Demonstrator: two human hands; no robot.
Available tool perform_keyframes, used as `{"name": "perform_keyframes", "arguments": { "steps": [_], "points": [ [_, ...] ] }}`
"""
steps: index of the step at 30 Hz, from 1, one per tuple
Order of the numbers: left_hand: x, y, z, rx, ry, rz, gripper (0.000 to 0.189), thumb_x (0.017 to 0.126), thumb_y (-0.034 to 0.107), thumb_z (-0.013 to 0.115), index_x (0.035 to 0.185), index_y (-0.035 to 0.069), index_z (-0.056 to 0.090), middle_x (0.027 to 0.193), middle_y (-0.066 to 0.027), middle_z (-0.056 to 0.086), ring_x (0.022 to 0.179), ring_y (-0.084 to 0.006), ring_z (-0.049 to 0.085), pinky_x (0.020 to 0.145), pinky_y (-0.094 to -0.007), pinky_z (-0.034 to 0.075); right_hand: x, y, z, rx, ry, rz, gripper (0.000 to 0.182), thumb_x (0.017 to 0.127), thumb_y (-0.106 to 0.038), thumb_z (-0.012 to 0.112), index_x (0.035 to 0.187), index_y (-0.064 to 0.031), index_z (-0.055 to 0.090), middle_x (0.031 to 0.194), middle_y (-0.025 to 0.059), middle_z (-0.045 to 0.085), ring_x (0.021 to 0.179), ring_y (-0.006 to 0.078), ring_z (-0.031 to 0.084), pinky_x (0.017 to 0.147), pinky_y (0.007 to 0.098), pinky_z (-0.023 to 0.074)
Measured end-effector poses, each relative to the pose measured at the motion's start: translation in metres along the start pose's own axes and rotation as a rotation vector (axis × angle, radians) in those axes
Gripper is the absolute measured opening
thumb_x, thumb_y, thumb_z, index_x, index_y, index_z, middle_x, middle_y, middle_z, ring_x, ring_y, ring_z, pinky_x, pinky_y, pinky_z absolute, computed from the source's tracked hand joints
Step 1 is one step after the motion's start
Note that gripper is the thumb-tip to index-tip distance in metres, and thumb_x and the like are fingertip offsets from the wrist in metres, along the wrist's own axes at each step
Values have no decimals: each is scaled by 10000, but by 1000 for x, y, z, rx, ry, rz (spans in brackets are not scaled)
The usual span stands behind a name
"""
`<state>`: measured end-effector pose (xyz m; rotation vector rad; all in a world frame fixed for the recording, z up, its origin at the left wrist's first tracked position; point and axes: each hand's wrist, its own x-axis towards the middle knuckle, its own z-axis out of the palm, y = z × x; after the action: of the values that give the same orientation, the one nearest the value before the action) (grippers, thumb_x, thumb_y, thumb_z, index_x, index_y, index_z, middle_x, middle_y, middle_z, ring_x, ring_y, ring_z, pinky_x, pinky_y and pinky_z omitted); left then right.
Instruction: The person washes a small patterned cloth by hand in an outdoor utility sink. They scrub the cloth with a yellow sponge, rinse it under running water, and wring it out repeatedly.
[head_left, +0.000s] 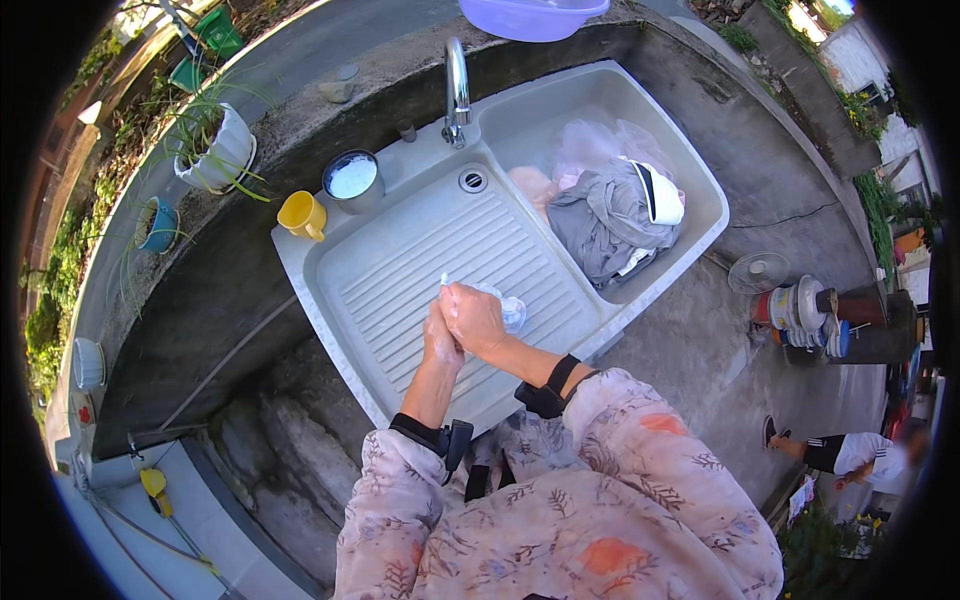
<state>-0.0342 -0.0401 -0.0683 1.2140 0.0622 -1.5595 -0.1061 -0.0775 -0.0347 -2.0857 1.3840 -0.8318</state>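
Note:
My left hand (441, 334) and my right hand (474, 316) are pressed together over the ribbed washboard (390, 300) of a stone-like laundry sink. Both are closed on a small wet white cloth (513, 313), which shows above the fingers and beyond my right hand. Suds cling to my skin. In the basin to the right lies a heap of grey fabric (592, 217) with white and black trim, beside pale pink tulle (607, 146). A dark-rimmed metal bowl with white suds (353, 177) and a yellow plastic mug (302, 215) stand on the sink's back left corner.
A chrome faucet (457, 90) rises at the sink's back edge, near a drain (473, 178). A purple basin (534, 16) rests on the concrete wall behind. Potted plants (217, 154) line the wall at left. Far right are stacked pots (802, 311) and another person (862, 457).

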Motion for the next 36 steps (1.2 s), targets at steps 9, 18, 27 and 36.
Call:
{"name": "perform_keyframes", "arguments": {
  "steps": [9, 18, 27, 36],
  "points": [
    [-23, 66, -34, 643, -130, 170, 257, 841, 280, 428, 982, 79, 501, 864, -39, 569, 788, -159, 566, 638, -325, 471, 25, 43, -81, -135, -405, -464, 219, 796, -250, 613, 797, -45, 535, 703, 127, 579, 641, 314, 571, 574, 419, 458],
    [14, 38, -18, 460, 67, -55, 573, 859, 563, 399, 1141, 77, 511, 1030, -121, 587, 928, -220, 588, 740, -362, 492, 7, 73, -2, -244, -313, 23, 484, 760, -350, 632, 1168, -116, 515, 1148, 176, 496, 994, 362, 510, 787, 438, 454],
    [36, -10, -8, 182, 119, 65, 396, 889, 404, 454, 983, 40, 579, 899, -75, 597, 772, -191, 574, 685, -344, 475, -11, 36, 16, 96, -101, 208, 219, 821, -216, 542, 822, 3, 541, 837, 219, 567, 704, 397, 568, 614, 471, 451],
    [1, 70, 15, 1113, 154, 766, 278, 826, 242, 494, 1020, 68, 591, 889, -131, 597, 805, -273, 551, 730, -362, 433, 34, 49, -31, 77, -250, -102, 284, 832, -256, 517, 768, 21, 522, 786, 196, 564, 704, 370, 571, 638, 453, 448]
  ]
}}
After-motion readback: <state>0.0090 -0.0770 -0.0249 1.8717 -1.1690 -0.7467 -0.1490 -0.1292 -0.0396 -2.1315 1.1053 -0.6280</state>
